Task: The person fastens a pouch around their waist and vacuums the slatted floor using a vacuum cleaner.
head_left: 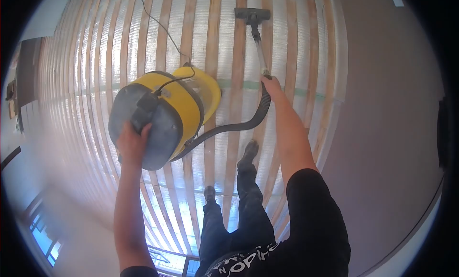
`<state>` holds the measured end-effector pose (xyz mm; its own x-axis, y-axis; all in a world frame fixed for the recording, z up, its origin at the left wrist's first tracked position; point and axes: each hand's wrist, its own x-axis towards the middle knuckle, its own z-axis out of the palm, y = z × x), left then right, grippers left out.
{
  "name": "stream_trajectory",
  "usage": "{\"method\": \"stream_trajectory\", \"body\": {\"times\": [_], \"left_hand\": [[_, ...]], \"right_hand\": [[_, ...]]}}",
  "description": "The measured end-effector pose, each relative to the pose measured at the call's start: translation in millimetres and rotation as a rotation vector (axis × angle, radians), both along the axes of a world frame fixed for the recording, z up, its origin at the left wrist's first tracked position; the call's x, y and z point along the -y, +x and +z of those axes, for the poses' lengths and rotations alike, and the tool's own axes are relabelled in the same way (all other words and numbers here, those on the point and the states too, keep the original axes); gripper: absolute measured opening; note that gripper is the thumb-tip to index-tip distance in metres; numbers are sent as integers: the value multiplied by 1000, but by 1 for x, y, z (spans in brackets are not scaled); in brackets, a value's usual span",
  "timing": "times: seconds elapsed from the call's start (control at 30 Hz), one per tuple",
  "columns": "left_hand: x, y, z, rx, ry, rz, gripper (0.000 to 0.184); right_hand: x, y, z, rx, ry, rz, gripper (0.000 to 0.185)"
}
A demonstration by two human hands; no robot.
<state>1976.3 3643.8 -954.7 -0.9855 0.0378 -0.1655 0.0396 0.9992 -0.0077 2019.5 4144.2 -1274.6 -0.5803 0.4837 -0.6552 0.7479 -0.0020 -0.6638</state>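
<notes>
A vacuum cleaner [165, 97] with a yellow body and dark grey lid is tilted at the left of the view. My left hand [132, 142] is closed round the handle [145, 112] on its lid. With my right hand [271, 84] I grip the vacuum wand [261, 57] where the ribbed hose [239, 126] meets it. The hose curves back to the vacuum cleaner's lower side. At the wand's far end, the wide floor nozzle [252, 14] rests across a wooden batten and the silver sheet beside it.
Wooden battens [237, 52] run in parallel over silver foil sheeting [222, 47], where my feet [248, 152] stand. A black power cord [165, 28] trails from the vacuum cleaner to the far side. A brown wall [382, 109] borders the right, and windows [45, 236] show at lower left.
</notes>
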Motion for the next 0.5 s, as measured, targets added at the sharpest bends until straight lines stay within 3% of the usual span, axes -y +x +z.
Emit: {"method": "stream_trajectory", "body": {"times": [0.33, 0.43, 0.5], "left_hand": [[-1, -4, 6, 5, 74, -19, 61], [1, -2, 7, -38, 100, -65, 60], [0, -1, 10, -40, 114, -81, 59]], "right_hand": [[59, 191, 23, 287, -12, 101, 59], [83, 265, -30, 230, 51, 113, 57], [109, 271, 4, 252, -61, 47, 50]]}}
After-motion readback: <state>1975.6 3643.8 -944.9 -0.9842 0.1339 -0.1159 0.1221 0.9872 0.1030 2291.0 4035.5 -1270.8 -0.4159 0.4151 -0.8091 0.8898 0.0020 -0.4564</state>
